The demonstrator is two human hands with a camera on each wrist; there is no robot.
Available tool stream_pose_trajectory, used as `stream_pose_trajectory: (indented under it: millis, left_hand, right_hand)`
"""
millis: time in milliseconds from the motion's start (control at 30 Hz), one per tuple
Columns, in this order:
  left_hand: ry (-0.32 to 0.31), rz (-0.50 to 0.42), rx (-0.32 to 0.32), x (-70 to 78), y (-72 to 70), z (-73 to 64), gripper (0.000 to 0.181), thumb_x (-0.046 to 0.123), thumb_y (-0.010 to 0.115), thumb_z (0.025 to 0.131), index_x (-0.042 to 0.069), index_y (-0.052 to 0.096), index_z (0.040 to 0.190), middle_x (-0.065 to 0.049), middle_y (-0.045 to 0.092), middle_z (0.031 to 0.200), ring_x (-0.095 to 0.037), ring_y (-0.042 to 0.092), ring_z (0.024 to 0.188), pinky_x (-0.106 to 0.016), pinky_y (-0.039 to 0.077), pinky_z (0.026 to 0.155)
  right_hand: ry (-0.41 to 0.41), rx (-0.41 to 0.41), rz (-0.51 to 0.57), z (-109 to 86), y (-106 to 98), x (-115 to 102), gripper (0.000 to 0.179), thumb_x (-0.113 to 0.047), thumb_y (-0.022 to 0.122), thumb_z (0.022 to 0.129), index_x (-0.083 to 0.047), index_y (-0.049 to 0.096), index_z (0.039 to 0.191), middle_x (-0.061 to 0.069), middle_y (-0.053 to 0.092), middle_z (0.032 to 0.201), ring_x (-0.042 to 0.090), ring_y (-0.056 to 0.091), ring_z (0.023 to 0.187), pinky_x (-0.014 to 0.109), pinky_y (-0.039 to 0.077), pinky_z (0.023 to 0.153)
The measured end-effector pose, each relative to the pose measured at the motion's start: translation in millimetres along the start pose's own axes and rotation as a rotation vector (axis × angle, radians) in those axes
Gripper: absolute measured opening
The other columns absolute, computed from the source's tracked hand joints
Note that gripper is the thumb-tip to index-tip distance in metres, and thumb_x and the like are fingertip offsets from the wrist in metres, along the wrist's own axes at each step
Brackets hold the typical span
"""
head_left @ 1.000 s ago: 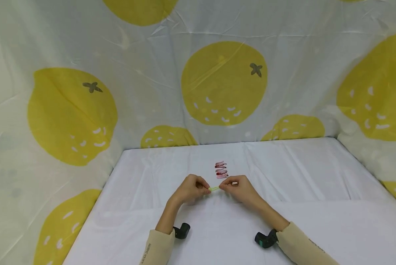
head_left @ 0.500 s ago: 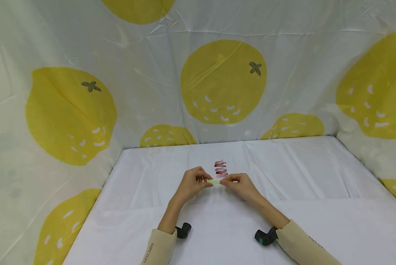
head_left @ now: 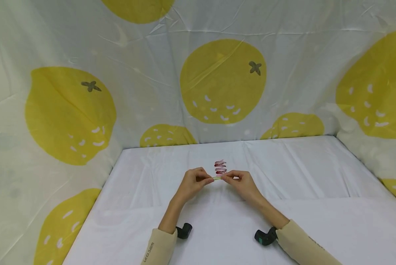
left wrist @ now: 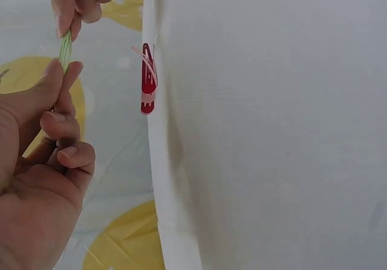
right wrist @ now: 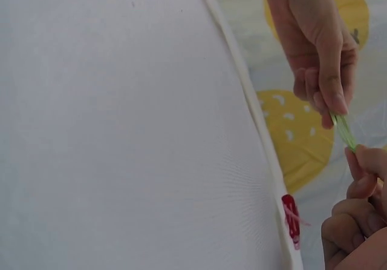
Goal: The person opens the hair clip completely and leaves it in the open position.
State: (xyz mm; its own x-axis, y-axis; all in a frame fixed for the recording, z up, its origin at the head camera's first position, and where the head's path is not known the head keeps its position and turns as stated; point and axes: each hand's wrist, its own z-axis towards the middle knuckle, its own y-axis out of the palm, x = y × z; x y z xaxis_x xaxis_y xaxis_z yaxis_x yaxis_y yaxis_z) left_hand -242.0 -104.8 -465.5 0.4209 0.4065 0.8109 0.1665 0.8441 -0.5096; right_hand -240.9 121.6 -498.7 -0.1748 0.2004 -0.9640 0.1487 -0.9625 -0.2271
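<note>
A light green snap hair clip is stretched between my two hands above the white table. My left hand pinches one end between thumb and index finger, its other fingers curled. The opposite end is pinched by the thumb and finger of my right hand. In the left wrist view the green clip shows slim and lengthwise between the fingertips. Just beyond the hands, red and pink snap hair clips lie in a column on the table; the nearest is partly hidden by the right fingers.
A white cloth covers the table. Behind and at the sides hangs a pale curtain with yellow lemon prints. Black wrist cameras stick out at the left sleeve and the right sleeve.
Both hands have moved slightly away from the body with the green hair clip, toward the column of clips. The clip has turned, showing its flat face and then a narrower side.
</note>
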Motion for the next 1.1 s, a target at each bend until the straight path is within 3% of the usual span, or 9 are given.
stream_pose_trajectory:
  millis: [133,333,533,700,867,1100]
  left_hand:
    - [0.009,0.011,0.029,-0.6,1.9,0.2,0.007,0.006,0.084,0.084,0.003,0.082,0.09,-0.008,0.068,0.08,-0.005,0.051,0.068,-0.017,0.042,0.062]
    - [0.094,0.033,0.083,-0.5,5.6,0.8,0.014,-0.002,0.086,0.079,0.001,0.083,0.093,-0.008,0.066,0.078,-0.006,0.046,0.065,-0.017,0.039,0.059]
    - [0.13,0.034,0.11,-0.3,6.8,1.6,0.011,-0.002,0.086,0.079,0.002,0.083,0.089,-0.01,0.065,0.077,-0.005,0.046,0.066,-0.017,0.039,0.059]
    - [0.12,0.022,0.116,-1.7,6.0,2.5,0.011,0.0,0.087,0.078,0.003,0.083,0.088,-0.008,0.066,0.077,-0.006,0.047,0.066,-0.018,0.04,0.06]
    - [0.06,-0.027,0.116,-1.5,3.7,1.9,0.01,0.005,0.087,0.08,0.006,0.083,0.09,-0.007,0.068,0.079,-0.008,0.047,0.067,-0.018,0.039,0.061]
    - [0.004,-0.092,0.093,1.6,2.1,0.6,0.01,0.006,0.085,0.083,0.005,0.083,0.093,-0.013,0.069,0.082,-0.011,0.047,0.069,-0.019,0.038,0.063]
  right_hand:
    - [0.019,0.023,-0.026,-0.4,1.4,-1.5,0.02,-0.024,0.076,0.095,-0.005,0.08,0.098,0.008,0.076,0.101,0.012,0.064,0.083,0.02,0.049,0.074]
    - [0.071,0.088,-0.071,-0.4,2.7,-3.4,0.02,-0.027,0.078,0.093,-0.008,0.082,0.093,0.004,0.077,0.094,0.011,0.056,0.085,0.023,0.043,0.071]
    - [0.061,0.078,-0.064,0.5,2.4,-0.9,0.022,-0.029,0.078,0.093,-0.007,0.082,0.095,0.005,0.078,0.096,0.009,0.057,0.084,0.022,0.044,0.07]
    - [-0.075,0.057,-0.037,-0.8,1.0,-0.3,0.016,-0.023,0.079,0.093,-0.01,0.083,0.1,0.007,0.077,0.093,0.005,0.056,0.078,0.019,0.046,0.068]
    - [-0.245,0.04,0.002,-2.4,-0.3,0.8,0.016,-0.014,0.079,0.092,-0.009,0.083,0.106,0.02,0.067,0.076,0.004,0.047,0.067,0.019,0.041,0.061]
    - [-0.323,0.049,0.023,-3.6,-0.6,1.2,0.014,-0.008,0.079,0.09,-0.006,0.083,0.103,0.026,0.066,0.078,0.003,0.045,0.064,0.018,0.038,0.057]
